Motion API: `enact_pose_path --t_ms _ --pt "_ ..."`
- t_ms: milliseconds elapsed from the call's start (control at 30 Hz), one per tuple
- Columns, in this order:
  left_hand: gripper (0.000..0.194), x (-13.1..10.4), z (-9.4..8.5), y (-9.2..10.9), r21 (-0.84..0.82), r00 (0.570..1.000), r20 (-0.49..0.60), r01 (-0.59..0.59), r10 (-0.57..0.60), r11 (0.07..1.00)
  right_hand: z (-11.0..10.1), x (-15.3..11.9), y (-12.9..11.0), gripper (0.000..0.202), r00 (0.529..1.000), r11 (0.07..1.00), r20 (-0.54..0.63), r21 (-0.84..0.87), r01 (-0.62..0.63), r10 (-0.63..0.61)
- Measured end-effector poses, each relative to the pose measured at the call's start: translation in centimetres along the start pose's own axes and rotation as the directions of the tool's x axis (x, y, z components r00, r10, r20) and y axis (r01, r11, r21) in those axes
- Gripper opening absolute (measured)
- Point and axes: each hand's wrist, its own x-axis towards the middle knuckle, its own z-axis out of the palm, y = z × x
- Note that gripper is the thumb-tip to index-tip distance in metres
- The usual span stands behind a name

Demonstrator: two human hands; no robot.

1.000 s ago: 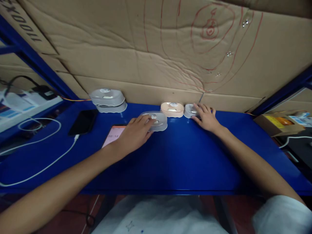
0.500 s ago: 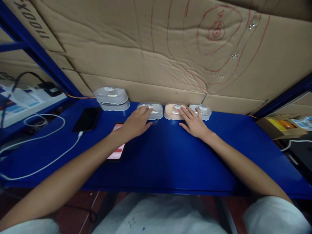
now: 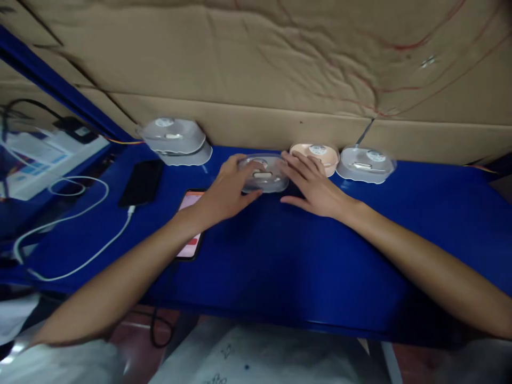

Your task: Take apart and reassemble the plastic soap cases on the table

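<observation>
Left of peach box (image 3: 328, 158); left hand (image 3: 227, 189) wide on grey box (image 3: 264, 182); right hand (image 3: 318, 188) wide alongside; stacked grey pair (image 3: 175, 140) farther left; three unstacked

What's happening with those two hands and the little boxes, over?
Left hand at middle gray box's left end; grip unclear. Right hand fingers spread at its right end. Peach box close behind right hand; lit phone near left.

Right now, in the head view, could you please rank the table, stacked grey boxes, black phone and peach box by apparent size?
1. Table
2. Stacked grey boxes
Black phone and peach box: too close to rank; right fingers partly hide the box.
</observation>
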Motion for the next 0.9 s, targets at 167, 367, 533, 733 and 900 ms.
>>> enact_pose_path --t_ms 167,367,533,733,900 --pt "0.077 -2.9 0.5 3.3 -0.13 0.991 -0.022 0.125 -0.129 0.984 0.0 0.0 -1.2 0.078 0.99 0.948 0.071 0.304 0.097 -0.124" --pt "0.114 -4.1 2.5 3.9 -0.393 0.968 0.101 0.25 -0.228 0.885 -1.1 -2.9 -1.6 0.062 0.996 0.888 -0.015 0.453 -0.076 0.093" --pt "0.124 -4.6 1.8 2.7 -0.425 0.962 0.198 0.258 -0.189 0.868 -0.9 -2.7 -1.4 0.062 0.975 0.918 -0.024 0.345 -0.197 0.219" --pt "0.121 -4.0 0.9 2.8 -0.375 0.972 0.209 0.179 -0.106 0.909 -0.8 -2.6 -1.5 0.068 0.981 0.928 -0.022 0.327 -0.177 0.195" --pt "0.111 -4.4 1.1 3.3 -0.384 0.973 0.202 0.181 -0.109 0.905 -1.5 -4.0 -3.8 0.055 1.0 0.96 0.012 0.279 -0.006 0.003"
